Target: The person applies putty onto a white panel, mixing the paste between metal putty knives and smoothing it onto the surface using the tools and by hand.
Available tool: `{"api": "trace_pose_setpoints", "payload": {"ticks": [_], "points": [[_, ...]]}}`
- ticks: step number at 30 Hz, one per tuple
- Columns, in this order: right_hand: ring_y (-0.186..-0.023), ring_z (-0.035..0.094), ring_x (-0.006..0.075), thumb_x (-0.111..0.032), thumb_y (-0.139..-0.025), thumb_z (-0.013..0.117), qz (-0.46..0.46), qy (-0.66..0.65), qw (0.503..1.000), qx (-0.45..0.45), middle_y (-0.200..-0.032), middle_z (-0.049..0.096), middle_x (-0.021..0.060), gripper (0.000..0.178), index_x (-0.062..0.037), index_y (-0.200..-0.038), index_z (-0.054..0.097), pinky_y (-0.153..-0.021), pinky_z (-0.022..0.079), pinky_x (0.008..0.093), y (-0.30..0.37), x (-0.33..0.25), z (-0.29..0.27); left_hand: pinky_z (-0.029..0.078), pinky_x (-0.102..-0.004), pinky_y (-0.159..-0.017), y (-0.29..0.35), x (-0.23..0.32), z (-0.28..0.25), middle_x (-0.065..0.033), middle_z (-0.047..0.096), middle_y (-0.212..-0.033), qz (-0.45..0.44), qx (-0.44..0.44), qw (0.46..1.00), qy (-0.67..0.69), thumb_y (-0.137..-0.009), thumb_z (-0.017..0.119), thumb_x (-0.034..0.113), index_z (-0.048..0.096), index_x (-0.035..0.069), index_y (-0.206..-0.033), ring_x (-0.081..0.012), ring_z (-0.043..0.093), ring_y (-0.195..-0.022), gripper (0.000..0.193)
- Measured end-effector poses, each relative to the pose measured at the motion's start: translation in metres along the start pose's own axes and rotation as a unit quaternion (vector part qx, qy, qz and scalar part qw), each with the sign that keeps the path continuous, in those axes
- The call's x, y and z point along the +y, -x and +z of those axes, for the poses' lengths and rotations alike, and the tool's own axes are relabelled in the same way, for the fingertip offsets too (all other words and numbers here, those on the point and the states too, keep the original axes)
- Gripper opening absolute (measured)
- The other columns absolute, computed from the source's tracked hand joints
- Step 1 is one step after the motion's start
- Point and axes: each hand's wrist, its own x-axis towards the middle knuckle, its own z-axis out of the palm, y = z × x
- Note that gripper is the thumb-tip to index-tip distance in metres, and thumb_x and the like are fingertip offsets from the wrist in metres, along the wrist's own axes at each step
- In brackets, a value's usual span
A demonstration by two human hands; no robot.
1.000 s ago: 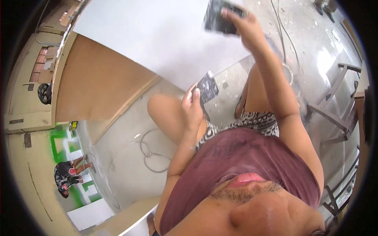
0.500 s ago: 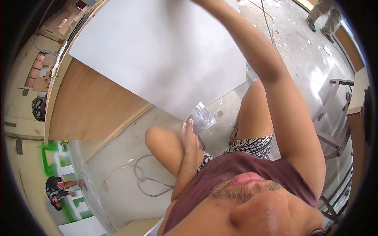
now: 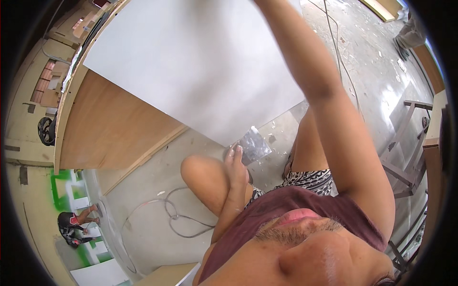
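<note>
My left hand (image 3: pixel 235 164) is closed on a flat, square metal putty blade (image 3: pixel 255 146) smeared with whitish filler. It rests beside my bent left knee, just below the near corner of a large white panel (image 3: pixel 157 52). My right arm (image 3: pixel 319 76) reaches up over the right part of the panel. The right hand is past the upper edge, out of sight, so what it holds does not show. Blurred grey smudges lie over the panel's middle.
A brown plywood sheet (image 3: pixel 109 124) stands under the panel's left side. A looped hose (image 3: pixel 172 217) lies on the floor at left. One person (image 3: pixel 71 229) crouches by green-and-white boards; another stands at upper right. A dark metal frame (image 3: pixel 405 138) stands at right.
My right forearm has shifted right and farther up, taking the hand out of view. My left hand with the putty blade has moved slightly right. The person at upper right has shifted rightward.
</note>
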Motion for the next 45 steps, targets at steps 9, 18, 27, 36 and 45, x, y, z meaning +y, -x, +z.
{"api": "trace_pose_setpoints", "payload": {"ticks": [9, 18, 27, 36, 45], "points": [[-0.092, 0.071, 0.0369, -0.009, -0.086, 0.052, -0.091, -0.049, 0.984, -0.145, -0.097, 0.072, 0.0201, 0.031, -0.0109, -0.112, 0.069, -0.082, 0.056, 0.0484, 0.083, -0.054, -0.038, 0.047, -0.0329, -0.097, 0.002, 0.005, -0.011, -0.0125, 0.061, -0.120, 0.032, 0.002, 0.999, -0.007, -0.103, 0.050, 0.012, 0.054, -0.009, -0.129, -0.0188, 0.059, -0.109, 0.033], [-0.080, 0.072, 0.0369, -0.012, -0.093, 0.047, -0.036, 0.060, 0.992, -0.106, -0.086, 0.072, 0.0193, 0.021, -0.0060, -0.102, 0.065, -0.069, 0.057, 0.0509, 0.011, -0.016, 0.015, 0.049, -0.0325, -0.092, 0.007, 0.008, 0.005, -0.0125, 0.062, -0.116, 0.036, 0.022, 0.999, 0.013, -0.102, 0.051, 0.014, 0.053, -0.008, -0.126, -0.0181, 0.060, -0.105, 0.032], [-0.092, 0.070, 0.0343, -0.016, -0.087, 0.056, -0.008, -0.142, 0.926, -0.351, -0.099, 0.073, 0.0132, 0.041, -0.0231, -0.127, 0.065, -0.077, 0.056, 0.0504, 0.168, -0.019, -0.092, 0.049, -0.0402, -0.097, -0.050, -0.014, -0.001, -0.0131, 0.063, -0.119, 0.129, -0.053, 0.986, -0.088, -0.096, 0.062, 0.016, 0.056, -0.004, -0.122, -0.0260, 0.061, -0.108, 0.034], [-0.102, 0.068, 0.0341, -0.008, -0.085, 0.058, 0.130, -0.290, 0.878, -0.357, -0.111, 0.071, 0.0181, 0.041, -0.0072, -0.124, 0.066, -0.091, 0.052, 0.0419, 0.301, 0.079, -0.220, 0.048, -0.0344, -0.094, -0.032, 0.038, 0.084, -0.0142, 0.058, -0.119, 0.121, -0.130, 0.982, 0.066, -0.098, 0.064, 0.021, 0.046, -0.006, -0.126, -0.0217, 0.058, -0.109, 0.043], [-0.105, 0.066, 0.0344, -0.012, -0.093, 0.058, 0.121, -0.209, 0.868, -0.433, -0.115, 0.069, 0.0182, 0.036, -0.0094, -0.128, 0.065, -0.093, 0.051, 0.0432, 0.295, 0.072, -0.277, 0.048, -0.0375, -0.096, 0.004, 0.048, 0.101, -0.0163, 0.058, -0.118, 0.139, -0.171, 0.975, 0.036, -0.099, 0.062, 0.019, 0.046, -0.005, -0.125, -0.0229, 0.058, -0.107, 0.039]]}}
